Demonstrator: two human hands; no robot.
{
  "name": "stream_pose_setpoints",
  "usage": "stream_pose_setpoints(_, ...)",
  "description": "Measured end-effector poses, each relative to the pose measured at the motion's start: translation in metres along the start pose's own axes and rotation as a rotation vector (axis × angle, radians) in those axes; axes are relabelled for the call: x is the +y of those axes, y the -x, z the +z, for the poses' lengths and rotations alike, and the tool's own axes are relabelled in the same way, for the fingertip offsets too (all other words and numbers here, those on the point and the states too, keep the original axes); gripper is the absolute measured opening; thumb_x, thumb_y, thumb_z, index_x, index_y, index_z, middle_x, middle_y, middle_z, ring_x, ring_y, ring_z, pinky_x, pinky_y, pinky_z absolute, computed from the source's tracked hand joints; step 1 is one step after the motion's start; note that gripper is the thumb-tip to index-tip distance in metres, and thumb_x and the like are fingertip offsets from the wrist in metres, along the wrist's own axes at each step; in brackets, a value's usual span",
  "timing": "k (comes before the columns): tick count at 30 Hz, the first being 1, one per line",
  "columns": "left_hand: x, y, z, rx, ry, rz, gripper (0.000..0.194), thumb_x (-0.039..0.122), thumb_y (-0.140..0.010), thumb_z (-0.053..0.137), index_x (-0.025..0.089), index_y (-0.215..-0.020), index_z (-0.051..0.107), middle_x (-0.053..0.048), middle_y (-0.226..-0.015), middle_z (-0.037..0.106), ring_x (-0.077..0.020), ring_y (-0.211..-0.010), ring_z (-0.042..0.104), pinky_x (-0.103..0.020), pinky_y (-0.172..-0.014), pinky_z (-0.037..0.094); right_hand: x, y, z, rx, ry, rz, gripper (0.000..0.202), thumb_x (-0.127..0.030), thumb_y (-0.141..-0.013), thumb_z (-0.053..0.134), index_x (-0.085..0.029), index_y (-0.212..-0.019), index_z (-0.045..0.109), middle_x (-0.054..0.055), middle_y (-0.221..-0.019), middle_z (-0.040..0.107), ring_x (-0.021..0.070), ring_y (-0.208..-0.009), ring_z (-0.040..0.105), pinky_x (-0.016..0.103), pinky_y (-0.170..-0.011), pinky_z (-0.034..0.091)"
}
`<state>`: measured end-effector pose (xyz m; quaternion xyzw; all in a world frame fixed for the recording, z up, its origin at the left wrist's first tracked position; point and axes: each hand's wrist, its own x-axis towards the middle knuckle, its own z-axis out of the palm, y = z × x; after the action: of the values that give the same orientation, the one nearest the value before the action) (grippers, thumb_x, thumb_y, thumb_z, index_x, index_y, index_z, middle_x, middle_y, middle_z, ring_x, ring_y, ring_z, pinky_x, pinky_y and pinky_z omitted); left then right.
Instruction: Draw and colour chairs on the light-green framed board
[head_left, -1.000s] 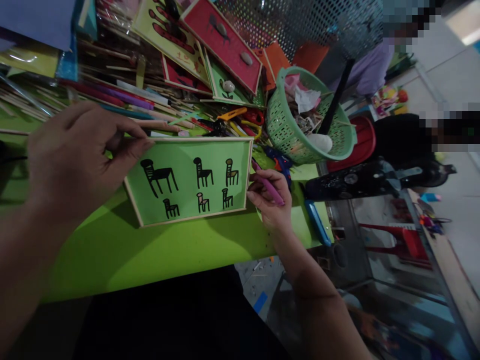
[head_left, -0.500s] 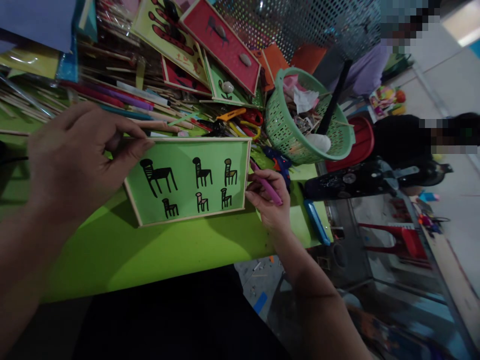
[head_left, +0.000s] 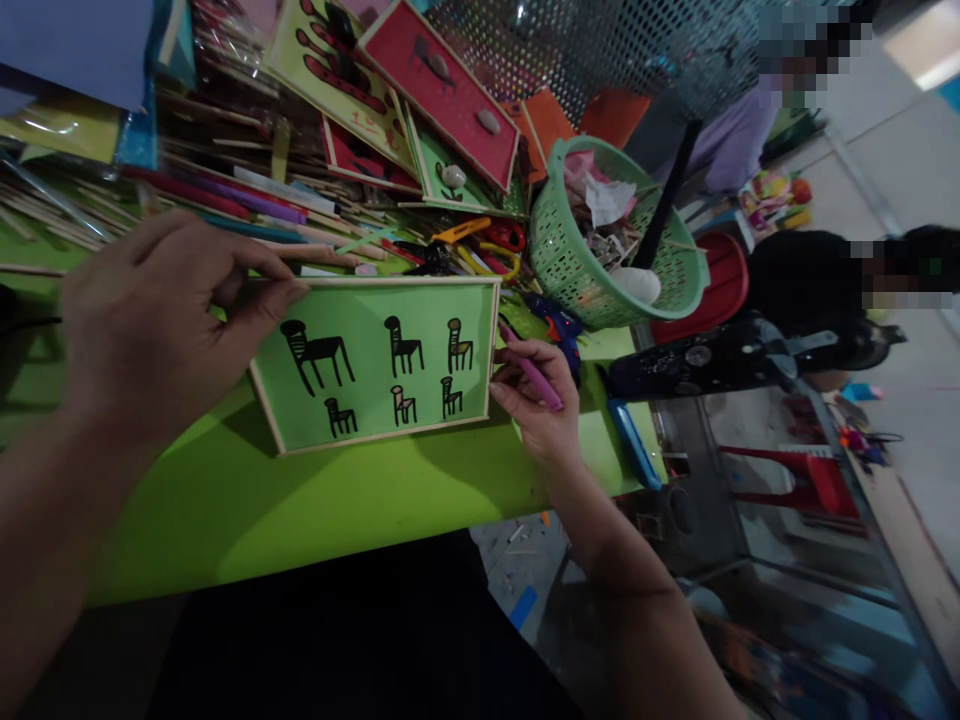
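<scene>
A green picture card (head_left: 360,385) with a thin wooden stick frame is tilted up above the table, facing me. Several black chairs are drawn on it, some with coloured parts. My left hand (head_left: 180,300) pinches the card's upper left corner between thumb and fingers. At the card's right edge, my right hand (head_left: 544,395) is closed, with the thumb and fingertips against the frame. A pink marker (head_left: 536,375) lies in that same hand, tucked between its fingers and pointing down to the right.
Finished-looking framed cards (head_left: 442,85), pens (head_left: 262,205) and thin sticks (head_left: 67,205) crowd the back of the green table (head_left: 315,520). A mint basket (head_left: 577,255) holds scraps. Nearby lie a blue glue gun (head_left: 553,322) and a blue case (head_left: 634,445). Another person's purple sleeve (head_left: 735,145) shows behind.
Almost nothing differs. Both hands keep their hold on the card, and the pink marker stays in my right hand; only a very slight shift of the view shows.
</scene>
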<state>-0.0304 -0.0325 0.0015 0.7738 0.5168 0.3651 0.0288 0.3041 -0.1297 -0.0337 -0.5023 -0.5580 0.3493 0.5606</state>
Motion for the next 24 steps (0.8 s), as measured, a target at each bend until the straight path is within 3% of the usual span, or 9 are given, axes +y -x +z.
stream_pose_setpoints(8, -0.0029, 0.0010, 0.0010, -0.033, -0.049, 0.020, 0.030, 0.050, -0.112, 0.055, 0.025, -0.107, 0.070, -0.002, -0.087, 0.057, -0.0211, -0.086, 0.062, -0.036, -0.079, 0.047, -0.0014, -0.0015, 0.0007, 0.012, 0.016, 0.006, 0.044, -0.029, -0.083, 0.094, -0.030, -0.120, 0.070, 0.001, -0.112, 0.079, 0.0132, -0.082, 0.074, 0.029, -0.076, 0.066)
stream_pose_setpoints(13, -0.0044, 0.0003, 0.0014, 0.001, -0.042, 0.067, 0.029, 0.050, -0.110, 0.060, 0.023, -0.105, 0.072, -0.001, -0.084, 0.057, -0.0197, -0.081, 0.062, -0.034, -0.075, 0.045, 0.0003, -0.0002, 0.0000, 0.005, -0.022, -0.006, 0.045, -0.024, -0.083, 0.094, -0.033, -0.122, 0.072, -0.001, -0.113, 0.078, 0.0110, -0.083, 0.074, 0.024, -0.077, 0.065)
stream_pose_setpoints(24, -0.0062, -0.0009, 0.0056, -0.023, -0.030, 0.096, 0.028, 0.047, -0.111, 0.060, 0.023, -0.104, 0.070, 0.000, -0.082, 0.056, -0.0176, -0.080, 0.061, -0.031, -0.072, 0.039, -0.0020, 0.0033, -0.0026, 0.005, 0.046, 0.024, 0.042, -0.024, -0.088, 0.090, -0.034, -0.124, 0.071, -0.001, -0.118, 0.078, 0.0137, -0.088, 0.073, 0.030, -0.083, 0.064)
